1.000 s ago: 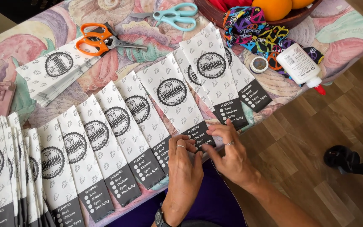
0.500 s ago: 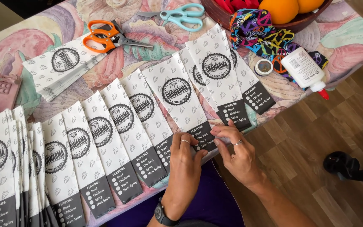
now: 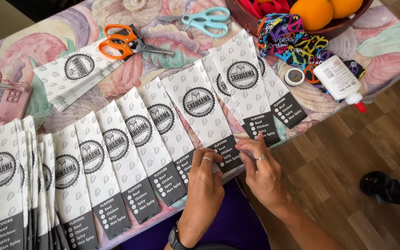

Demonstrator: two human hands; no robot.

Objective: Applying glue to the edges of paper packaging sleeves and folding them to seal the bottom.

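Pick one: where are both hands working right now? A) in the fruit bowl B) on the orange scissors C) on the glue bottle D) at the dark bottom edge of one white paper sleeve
D: the left hand and right hand meet at the dark bottom band of a white paper sleeve at the table edge; the orange scissors, glue bottle and bowl lie untouched farther back.

There is one view only, from a camera on the person's head, looking steeply down and slightly forward at close range. The table (image 3: 385, 41) slants across the upper frame from 9 to 2 o'clock, its near edge running diagonally. Both hands sit just below centre, towards 6 o'clock. Wooden floor (image 3: 339, 176) fills the 4 o'clock corner.
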